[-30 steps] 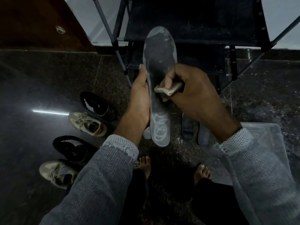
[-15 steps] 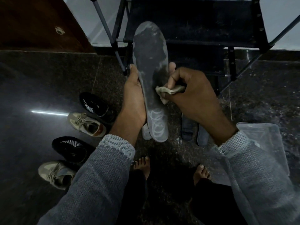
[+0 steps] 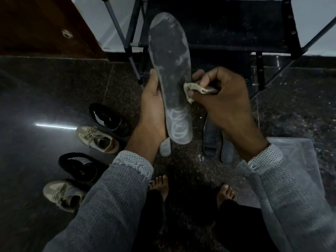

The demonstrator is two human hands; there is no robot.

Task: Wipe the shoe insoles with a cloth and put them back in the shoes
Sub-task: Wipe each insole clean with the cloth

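Observation:
My left hand [image 3: 153,108] holds a long grey insole [image 3: 170,70] by its left edge, toe end pointing away from me, a white ring logo at its heel. My right hand [image 3: 223,99] pinches a small beige cloth [image 3: 195,89] against the insole's right edge near the middle. On the floor lie a pale insole [image 3: 165,148], mostly hidden under my left wrist, and two dark insoles [image 3: 211,140] partly behind my right forearm. To the left stand two black shoes [image 3: 107,118] and two beige sneakers [image 3: 97,139].
A black metal rack [image 3: 218,24] stands ahead against a white wall. A brown wooden door [image 3: 41,26] is at the upper left. A clear plastic lid [image 3: 298,153] lies on the dark stone floor at the right. My bare feet [image 3: 160,186] are below.
The insole has shifted slightly left and up in my left hand. My right hand with the cloth has moved from the insole's middle to its right edge.

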